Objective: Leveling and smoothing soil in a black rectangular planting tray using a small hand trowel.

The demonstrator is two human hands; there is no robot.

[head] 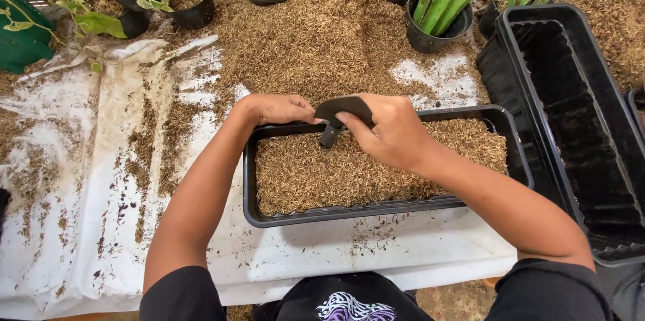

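A long rectangular black plastic planter tray (250,187) lies on a soiled white sheet (74,227) straight in front of the person, filled nearly to the rim with dry brown rice-husk-like chaff (349,173). The right hand (393,133) is curled over the far edge of the tray, thumb and fingers closed around a small dark scoop (342,111) whose short handle points down into the chaff. The left hand (275,109) rests on the tray's far rim just beside the scoop, its fingers bent inward and close together (whether they grip the rim or the scoop's edge cannot be told). Beyond the tray the same chaff is heaped loose on the sheet (316,32), reaching the round black nursery pots (430,39) with green plants along the far side. To the right, just beside the filled tray, sit deep empty black rectangular planter boxes (578,133), nested one in another.
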